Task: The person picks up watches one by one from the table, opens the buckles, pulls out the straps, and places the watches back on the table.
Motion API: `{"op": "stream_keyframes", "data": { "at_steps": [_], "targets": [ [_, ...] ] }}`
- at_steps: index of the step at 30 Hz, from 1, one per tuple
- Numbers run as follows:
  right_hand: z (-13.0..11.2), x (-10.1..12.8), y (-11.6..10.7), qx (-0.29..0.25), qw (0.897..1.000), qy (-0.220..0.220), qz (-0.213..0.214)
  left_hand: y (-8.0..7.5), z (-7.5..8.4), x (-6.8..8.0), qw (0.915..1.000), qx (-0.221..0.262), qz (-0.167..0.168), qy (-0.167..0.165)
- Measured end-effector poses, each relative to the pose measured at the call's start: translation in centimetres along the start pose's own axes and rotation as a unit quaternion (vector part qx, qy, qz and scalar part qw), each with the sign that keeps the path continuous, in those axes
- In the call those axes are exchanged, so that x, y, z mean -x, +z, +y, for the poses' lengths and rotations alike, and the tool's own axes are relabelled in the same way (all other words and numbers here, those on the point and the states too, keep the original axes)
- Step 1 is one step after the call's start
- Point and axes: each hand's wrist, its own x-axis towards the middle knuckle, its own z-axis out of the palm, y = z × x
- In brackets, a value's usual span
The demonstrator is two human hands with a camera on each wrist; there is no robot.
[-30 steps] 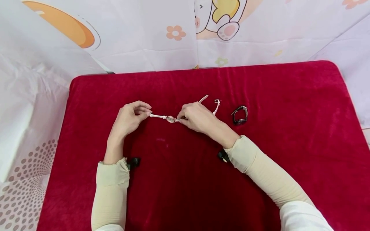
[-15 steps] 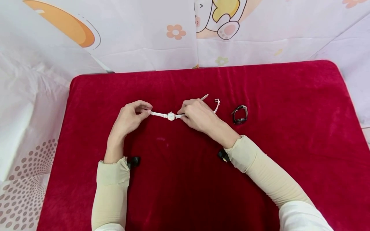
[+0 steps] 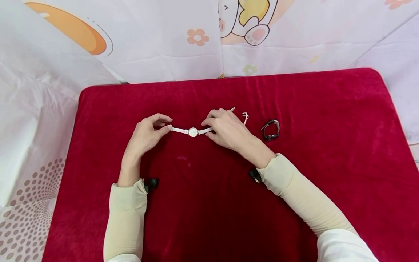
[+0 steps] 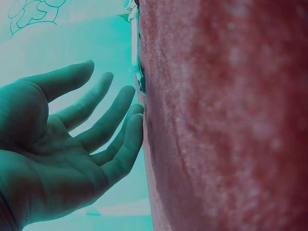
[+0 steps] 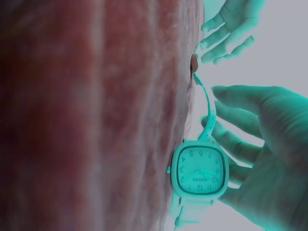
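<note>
Red velvety cloth sat under our little round watch, laid out straight. Left hand hung relaxed beside one strap end, right hand loosely parted around the other, neither gripping. Probably light, bendy; we'd have pinched the strap.

Watch: small round pale face, gold-toned rim, slim white strap. Unfastened, face up, strap stretched roughly sideways, just left of head-frame centre.
</note>
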Motion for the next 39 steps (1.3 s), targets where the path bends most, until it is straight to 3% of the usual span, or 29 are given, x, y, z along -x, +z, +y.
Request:
{"op": "stream_keyframes", "data": {
  "at_steps": [10, 19, 32, 39],
  "targets": [
    [0.4, 0.7, -0.4, 0.002, 1.000, 0.012, 0.000, 0.3, 0.5, 0.0, 0.9988, 0.001, 0.000, 0.049],
    [0.6, 0.9, -0.7, 0.002, 1.000, 0.009, -0.003, 0.6, 1.0, 0.1, 0.9946, -0.028, -0.015, 0.099],
    [1.7, 2.0, -1.7, 0.001, 0.999, 0.037, -0.004, 1.2, 2.2, -0.1, 0.9886, -0.052, -0.034, 0.137],
    [2.4, 2.9, -2.1, -0.005, 0.999, 0.040, 0.008, 1.9, 3.1, -0.2, 0.9847, -0.052, -0.026, 0.164]
  ]
}}
